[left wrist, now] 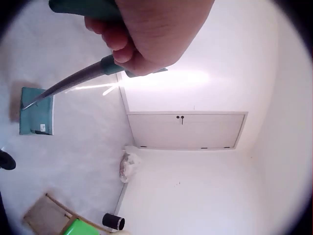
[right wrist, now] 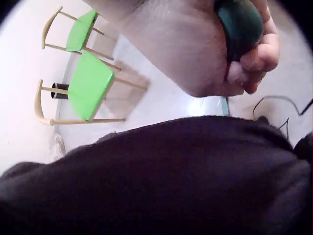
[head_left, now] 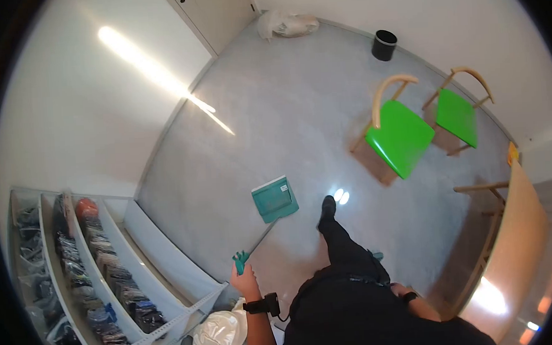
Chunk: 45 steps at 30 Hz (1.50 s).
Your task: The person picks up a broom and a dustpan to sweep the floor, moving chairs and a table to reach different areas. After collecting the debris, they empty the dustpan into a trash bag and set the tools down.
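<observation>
Left hand: the left hand (head_left: 244, 278) is curled round the green grip at the top of a long-handled dustpan (head_left: 275, 199); the left wrist view shows the fingers (left wrist: 117, 36) wrapped about the grip, with the metal shaft running down and away from the fist.
Dustpan position: the teal pan rests flat on the grey floor (head_left: 285, 109), ahead of the person's forward shoe (head_left: 327, 206) and to its left, well apart from the chairs.
Right hand: the right hand (right wrist: 210, 46) is held close against the dark clothing at the person's right side and grips a dark green rounded handle (right wrist: 239, 24); what lies at its far end cannot be told from these views.
Wrist fittings: a black strap with a camera sits on the left wrist (head_left: 263, 305).
Seating: two wooden chairs with bright green seats, (head_left: 399, 135) and (head_left: 457, 116), stand side by side on the floor at the right.
Bin: a black waste bin (head_left: 383, 45) stands against the far wall.
Storage: a white shelf unit (head_left: 75, 277) at the left holds packed dark items in several compartments.
Other: a pale bag (head_left: 287, 25) lies on the floor beside the door (head_left: 218, 13); a wooden bench (head_left: 516, 235) edge shows at the far right.
</observation>
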{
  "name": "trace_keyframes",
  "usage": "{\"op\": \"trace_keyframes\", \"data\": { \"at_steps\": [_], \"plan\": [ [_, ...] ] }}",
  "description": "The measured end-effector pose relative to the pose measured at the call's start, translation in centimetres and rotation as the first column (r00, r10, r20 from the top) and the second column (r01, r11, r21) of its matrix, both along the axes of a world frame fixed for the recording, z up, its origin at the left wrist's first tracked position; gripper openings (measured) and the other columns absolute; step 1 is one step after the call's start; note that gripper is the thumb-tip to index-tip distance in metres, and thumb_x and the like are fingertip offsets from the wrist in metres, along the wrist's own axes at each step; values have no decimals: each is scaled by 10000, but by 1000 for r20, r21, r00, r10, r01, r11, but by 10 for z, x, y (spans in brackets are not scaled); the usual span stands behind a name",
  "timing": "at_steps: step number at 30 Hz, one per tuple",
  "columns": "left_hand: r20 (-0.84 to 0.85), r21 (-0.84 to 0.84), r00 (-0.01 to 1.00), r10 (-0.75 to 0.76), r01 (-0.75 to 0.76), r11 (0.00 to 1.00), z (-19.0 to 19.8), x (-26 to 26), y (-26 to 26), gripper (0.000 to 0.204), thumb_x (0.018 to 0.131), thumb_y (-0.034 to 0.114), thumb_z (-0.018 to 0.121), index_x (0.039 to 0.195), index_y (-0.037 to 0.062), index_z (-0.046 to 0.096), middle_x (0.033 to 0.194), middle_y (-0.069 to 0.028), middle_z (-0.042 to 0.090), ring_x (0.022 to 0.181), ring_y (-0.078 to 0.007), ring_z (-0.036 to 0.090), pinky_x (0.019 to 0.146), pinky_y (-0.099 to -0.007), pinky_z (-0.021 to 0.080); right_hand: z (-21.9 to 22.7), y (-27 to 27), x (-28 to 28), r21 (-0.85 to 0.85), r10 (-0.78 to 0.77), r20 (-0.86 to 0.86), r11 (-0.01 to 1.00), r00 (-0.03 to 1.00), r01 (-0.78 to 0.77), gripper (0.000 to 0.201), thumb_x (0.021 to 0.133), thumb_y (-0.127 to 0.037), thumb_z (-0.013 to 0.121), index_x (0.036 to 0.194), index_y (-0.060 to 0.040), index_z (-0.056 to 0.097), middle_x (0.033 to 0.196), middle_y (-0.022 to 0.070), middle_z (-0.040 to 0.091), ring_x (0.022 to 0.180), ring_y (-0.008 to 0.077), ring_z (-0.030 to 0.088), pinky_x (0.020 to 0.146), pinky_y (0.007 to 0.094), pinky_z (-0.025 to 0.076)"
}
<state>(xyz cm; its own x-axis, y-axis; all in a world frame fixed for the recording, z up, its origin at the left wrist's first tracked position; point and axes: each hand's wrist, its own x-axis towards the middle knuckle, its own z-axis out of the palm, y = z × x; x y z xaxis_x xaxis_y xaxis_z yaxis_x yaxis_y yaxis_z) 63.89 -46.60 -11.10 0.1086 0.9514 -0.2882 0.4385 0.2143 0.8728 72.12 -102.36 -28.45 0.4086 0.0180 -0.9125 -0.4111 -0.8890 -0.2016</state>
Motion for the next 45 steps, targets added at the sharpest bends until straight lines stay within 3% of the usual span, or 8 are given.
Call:
{"op": "trace_keyframes", "data": {
  "at_steps": [4,12,15,20,23,27,39,45],
  "plan": [
    [8,24,999,-43,43,999,49,112,65,357,748,40,600,1100,46,661,570,29,492,443,-57,442,402,-227,358,57,102,100,73,-38,-151,996,988,49,256,751,-86,632,953,67,588,800,164,641,721,251,627,623,401,499],
    [-55,71,979,-195,198,978,72,277,206,382,764,24,612,1140,68,667,599,27,512,463,-52,449,415,-217,361,43,205,196,6,-478,-350,859,805,512,342,790,-246,654,933,64,655,874,151,653,728,235,613,664,377,492],
    [3,113,979,-204,202,973,72,336,245,398,772,28,616,1165,70,660,618,30,513,482,-50,449,426,-214,365,-69,176,181,49,-580,-451,743,679,667,355,794,-296,640,934,29,674,882,121,655,776,248,606,712,386,486],
    [-41,161,928,-370,372,914,69,453,325,403,776,32,612,1179,21,644,632,16,526,503,-57,468,445,-220,373,-11,241,271,177,208,-159,968,965,-179,336,797,-303,616,971,-23,681,925,136,669,880,265,628,795,406,476],
    [-59,156,870,-490,493,856,59,519,370,422,771,27,612,1192,5,632,639,8,537,516,-61,476,475,-227,394,-35,251,268,323,264,-108,921,958,-218,338,801,-300,610,1006,-39,675,992,157,682,943,273,643,834,412,475],
    [-140,142,751,-645,660,738,50,635,410,430,760,33,608,1188,4,636,683,-39,584,569,-96,509,555,-267,449,59,361,364,-15,-248,-303,967,920,255,315,701,-271,617,870,-14,686,830,146,673,798,277,644,681,418,489],
    [-15,5,297,-955,955,297,37,1011,326,440,772,22,570,1207,26,632,689,9,561,538,-52,462,492,-216,390,44,502,557,0,-818,-184,554,545,832,634,672,-234,660,1255,-8,554,1025,177,684,925,278,673,744,379,532],
    [-65,-47,93,-994,994,96,81,1166,214,427,791,39,576,1216,42,618,652,44,503,509,-37,436,447,-211,355,63,510,704,-11,-882,-145,456,449,890,314,760,-249,585,888,15,698,795,155,706,757,292,689,863,414,471]
  ]
}}
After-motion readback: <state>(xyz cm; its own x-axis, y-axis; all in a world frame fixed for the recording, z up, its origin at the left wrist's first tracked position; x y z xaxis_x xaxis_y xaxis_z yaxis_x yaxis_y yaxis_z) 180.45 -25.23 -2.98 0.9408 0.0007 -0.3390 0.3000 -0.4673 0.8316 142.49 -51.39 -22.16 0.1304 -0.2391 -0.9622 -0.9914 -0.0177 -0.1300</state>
